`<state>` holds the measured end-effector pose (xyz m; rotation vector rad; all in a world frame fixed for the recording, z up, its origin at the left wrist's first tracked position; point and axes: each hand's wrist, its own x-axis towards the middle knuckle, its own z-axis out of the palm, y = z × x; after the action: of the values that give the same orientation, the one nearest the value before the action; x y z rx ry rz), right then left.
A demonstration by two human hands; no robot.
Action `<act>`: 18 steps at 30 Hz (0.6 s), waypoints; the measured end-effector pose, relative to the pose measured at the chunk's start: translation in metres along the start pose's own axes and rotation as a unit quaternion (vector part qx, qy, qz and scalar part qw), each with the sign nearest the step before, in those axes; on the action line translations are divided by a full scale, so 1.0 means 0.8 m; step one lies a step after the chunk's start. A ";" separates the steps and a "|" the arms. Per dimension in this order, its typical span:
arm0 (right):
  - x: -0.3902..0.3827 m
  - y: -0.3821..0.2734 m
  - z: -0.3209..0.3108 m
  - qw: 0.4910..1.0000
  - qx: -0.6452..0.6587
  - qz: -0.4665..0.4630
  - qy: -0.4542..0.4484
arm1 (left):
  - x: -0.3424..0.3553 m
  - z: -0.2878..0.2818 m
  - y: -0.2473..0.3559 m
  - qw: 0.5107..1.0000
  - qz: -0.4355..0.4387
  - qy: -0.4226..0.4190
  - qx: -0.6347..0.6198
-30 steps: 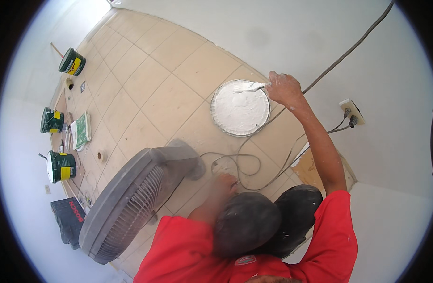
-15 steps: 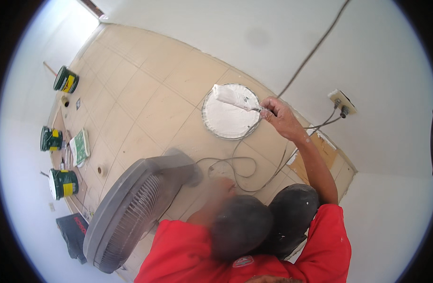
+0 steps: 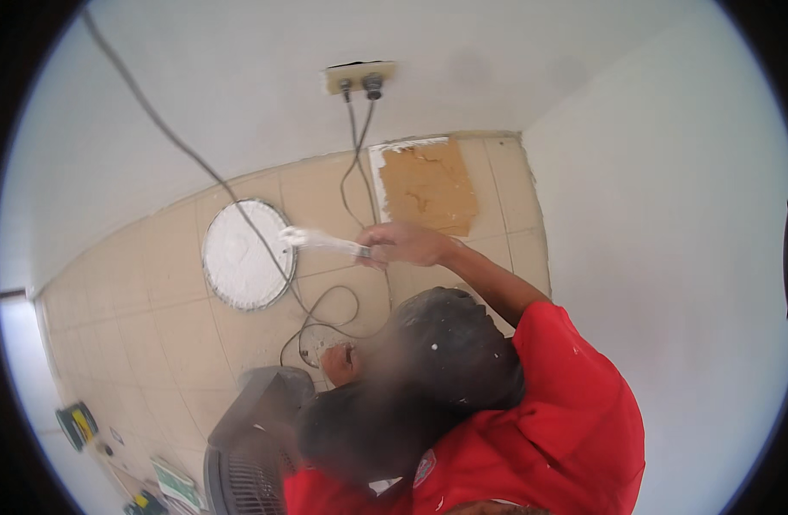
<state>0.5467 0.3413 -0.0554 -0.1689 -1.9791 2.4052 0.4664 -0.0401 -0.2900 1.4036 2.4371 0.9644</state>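
Observation:
My right hand (image 3: 411,245) is closed round the handle of a putty knife (image 3: 325,243), whose blade is coated in white paste. The blade points left, with a thick clump at its tip beside the rim of a round tub (image 3: 243,257) full of white paste. My left hand (image 3: 339,365) is low over the floor beyond my dark-clad knees (image 3: 445,343), partly hidden by them. Its fingers are too unclear to tell what they do. Close to it, a loop of thin grey cable (image 3: 357,300) lies on the tiles.
A hanging cable (image 3: 166,129) crosses in front of the tub. Two plugs sit in a wall socket (image 3: 359,79). A brown patch (image 3: 428,184) lies on the floor by the wall corner. A grey fan (image 3: 248,463) stands near at left, with green buckets (image 3: 76,425) beyond it.
My view has swung to the right, so the tub and fan appear farther left. The putty knife has moved from over the tub to its right side, and its blade now shows nearly edge-on.

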 end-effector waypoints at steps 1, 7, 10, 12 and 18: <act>-0.031 0.017 -0.006 0.999 0.000 -0.019 0.030 | 0.000 -0.007 -0.002 1.000 -0.007 -0.014 0.012; -0.167 0.087 -0.018 0.933 0.100 0.061 0.339 | 0.004 -0.021 -0.004 0.999 -0.003 -0.050 0.007; -0.178 0.150 -0.048 0.870 0.075 0.118 0.474 | 0.008 -0.028 -0.006 0.998 0.012 -0.065 0.022; -0.182 0.196 -0.085 0.819 -0.043 0.140 0.555 | 0.005 -0.024 -0.018 0.996 0.004 -0.083 0.023; -0.170 0.238 -0.166 0.585 -0.401 0.199 0.677 | 0.001 -0.023 -0.015 0.994 -0.016 -0.084 0.066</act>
<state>0.7043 0.4224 -0.2572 -1.8536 -1.7911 0.4392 0.4495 -0.0518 -0.2830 1.4179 2.4273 0.6604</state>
